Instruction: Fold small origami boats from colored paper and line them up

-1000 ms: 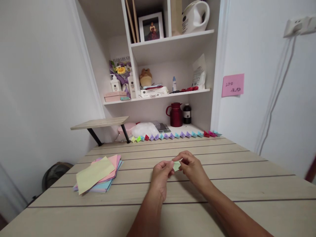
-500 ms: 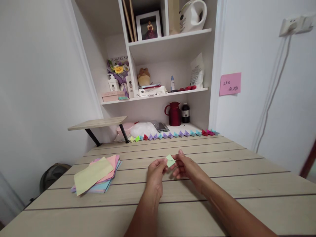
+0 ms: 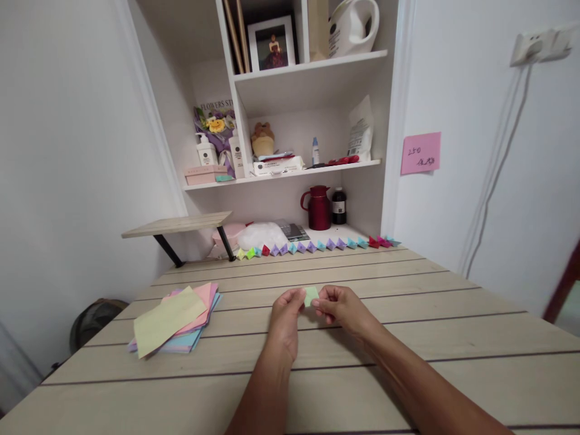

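Observation:
Between my two hands, just above the wooden table (image 3: 254,399), is a small folded piece of light green paper (image 3: 310,296). My left hand (image 3: 286,311) pinches its left edge between thumb and fingers. On the other side, my right hand (image 3: 339,308) is closed with thumb and index finger on the paper's right corner. The finer folds are too small to make out.
Coloured paper sheets (image 3: 170,320) lie stacked at the left, a yellow one on top. A row of small folded paper pieces (image 3: 311,247) lines the table's back edge. A small raised shelf (image 3: 179,224) stands back left. Behind are white shelves (image 3: 312,66) and a red jug (image 3: 319,208).
My right hand's fingers, spread apart before, have closed on the paper's right corner. The paper has turned from a diamond position to a squarer one. My left hand keeps its pinch.

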